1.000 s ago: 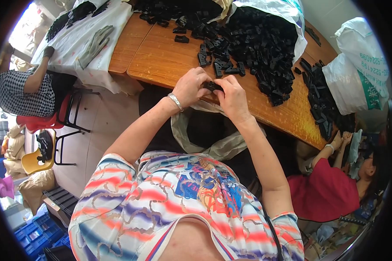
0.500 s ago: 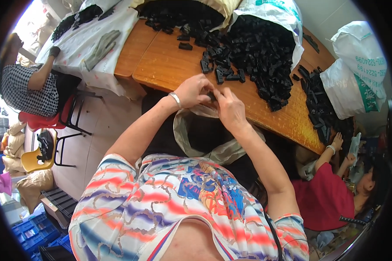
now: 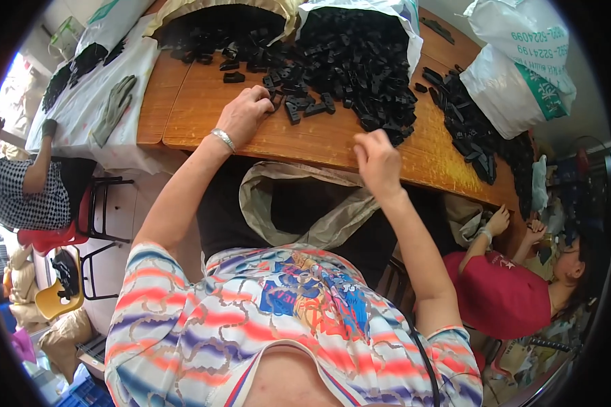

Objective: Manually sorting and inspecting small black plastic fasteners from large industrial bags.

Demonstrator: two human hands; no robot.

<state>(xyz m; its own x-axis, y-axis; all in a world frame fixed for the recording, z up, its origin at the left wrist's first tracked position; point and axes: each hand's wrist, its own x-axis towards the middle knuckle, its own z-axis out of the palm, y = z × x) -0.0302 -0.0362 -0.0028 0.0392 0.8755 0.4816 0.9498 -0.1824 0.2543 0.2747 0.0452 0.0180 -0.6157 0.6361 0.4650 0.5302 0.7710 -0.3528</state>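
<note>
Black plastic parts (image 3: 360, 61) lie heaped on the wooden table (image 3: 204, 115), spilling from two sacks. My left hand (image 3: 244, 117) rests at the near left edge of the heap, its fingers closed on a small black plastic part (image 3: 276, 102). Over the table's front edge hovers my right hand (image 3: 379, 163), apart from the heap, with fingers curled; whatever it may hold is hidden. Below, between my arms, an open beige sack (image 3: 251, 210) sits at my lap with a dark inside.
A white sack (image 3: 509, 95) stands on the right beside more black parts (image 3: 478, 159). At right a co-worker in a red top (image 3: 502, 292) sits by the table. Another person in a checkered top (image 3: 27, 193) sits left, near a grey glove (image 3: 115, 108) on a white cloth.
My hands were together over the sack around a small dark part; they have separated. The left reached forward to the heap, the right moved right. The whole view has shifted.
</note>
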